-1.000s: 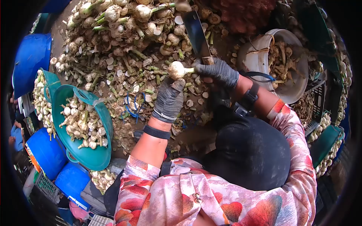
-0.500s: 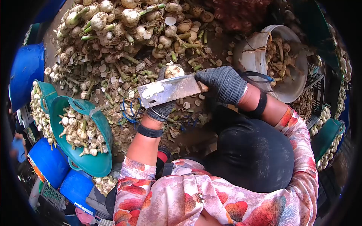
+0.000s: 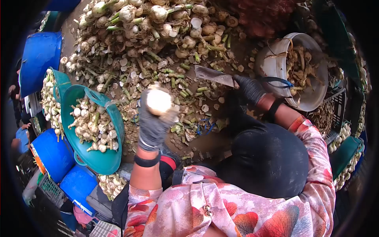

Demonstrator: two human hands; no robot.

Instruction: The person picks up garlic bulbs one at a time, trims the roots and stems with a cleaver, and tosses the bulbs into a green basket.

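Note:
My left hand [image 3: 154, 122], in a dark grey knit glove and blurred by motion, is closed around a garlic bulb [image 3: 158, 102] whose pale, flat face points up. In my right hand [image 3: 250, 89], gloved alike, is a cleaver [image 3: 215, 76] with a rectangular metal blade reaching left over the ground, apart from the bulb. The fingers wrap round its handle, which is mostly hidden. Beyond both hands lies a large heap of garlic bulbs [image 3: 158, 14] with green stems. Cut stem pieces [image 3: 183, 94] and root discs are scattered beneath the blade.
To the left a teal tub [image 3: 117, 158] holds trimmed bulbs, with blue tubs [image 3: 41, 59] around it. A tilted whitish bucket [image 3: 272, 63] with stalky bulbs stands by my right forearm. A red mesh sack [image 3: 260, 15] lies at the back. My bent knee [image 3: 272, 158] is in front.
My left hand has moved left with the bulb, away from the blade. My right hand has drawn the cleaver slightly right and turned its blade. The view has shifted a little.

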